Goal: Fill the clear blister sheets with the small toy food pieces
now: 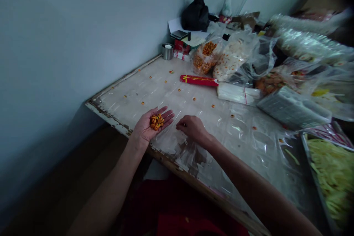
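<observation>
My left hand (pixel 145 125) is palm up above the near edge of the table, fingers stretched out, with a small heap of orange-and-yellow pieces (pixel 156 122) resting on the palm. To its right, my right hand (pixel 190 127) hovers low over the plastic sheet with thumb and fingers pinched together. Whatever lies in that pinch is too small or hidden to name. Similar single orange pieces, such as one piece (pixel 142 103) just beyond my left hand, are spaced in rows across the clear plastic tray sheet (pixel 163 94) with shallow round hollows.
Beyond the sheet lie a red packet (pixel 199 80), a stack of clear bags (pixel 238 94) and a bag of orange pieces (pixel 204 59). A metal cup (pixel 167 51) stands by the wall. At right are a plastic container (pixel 294 108) and a tray of pale yellow strips (pixel 306 155).
</observation>
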